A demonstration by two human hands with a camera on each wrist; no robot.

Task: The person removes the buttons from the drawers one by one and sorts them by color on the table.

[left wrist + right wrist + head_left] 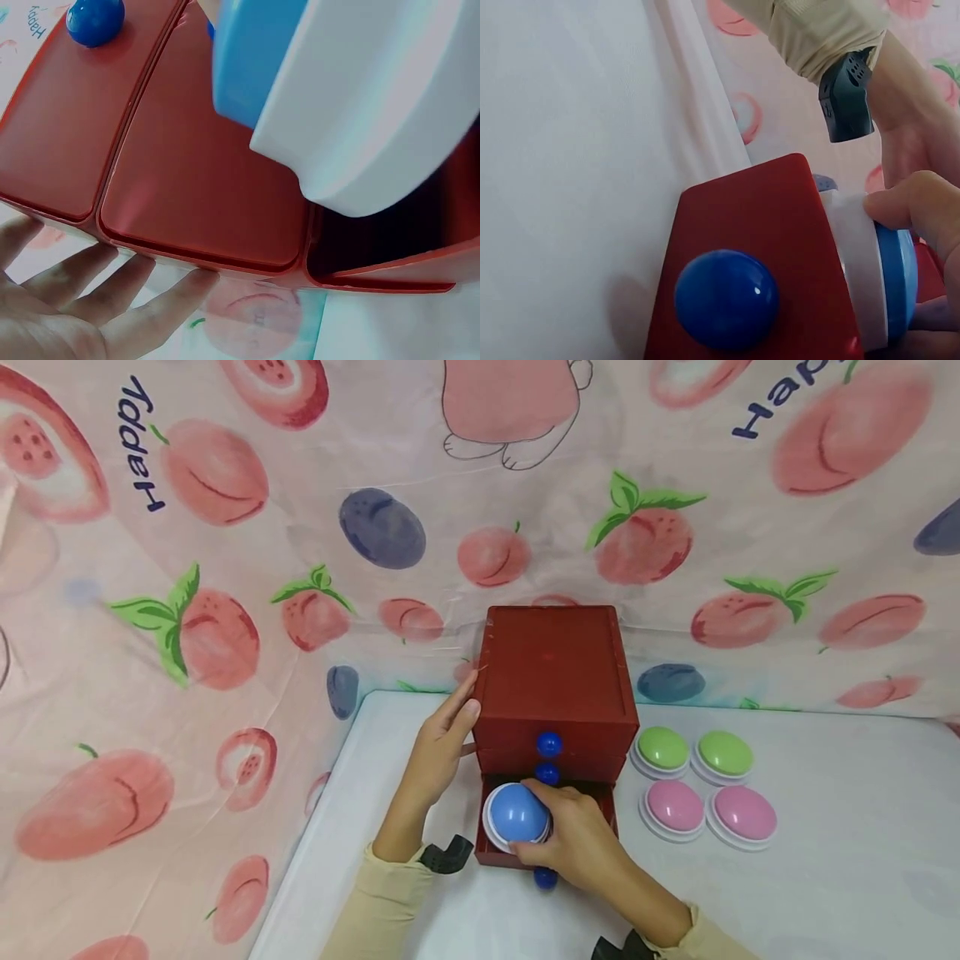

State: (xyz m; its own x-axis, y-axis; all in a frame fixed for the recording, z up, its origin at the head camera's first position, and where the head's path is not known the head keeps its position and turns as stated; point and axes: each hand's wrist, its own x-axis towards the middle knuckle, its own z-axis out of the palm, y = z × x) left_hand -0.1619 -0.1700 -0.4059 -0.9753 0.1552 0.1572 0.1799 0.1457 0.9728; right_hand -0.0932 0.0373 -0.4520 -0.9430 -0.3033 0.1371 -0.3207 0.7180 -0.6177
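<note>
A small red drawer cabinet (553,668) with round blue knobs stands on the white table, its bottom drawer (501,859) pulled out. My right hand (581,835) pinches a round push button (517,812) with a blue dome and white base, at the left part of that drawer. In the right wrist view the white base (860,277) is partly hidden behind the drawer front, with the thumb across its edge. My left hand (437,752) touches the cabinet's left side; the left wrist view shows its fingers (142,296) spread and nearly straight.
To the right of the cabinet, two green push buttons (663,748) sit behind two pink push buttons (675,806) on the white table (847,852). A fruit-printed cloth (555,543) hangs behind the cabinet and along the left.
</note>
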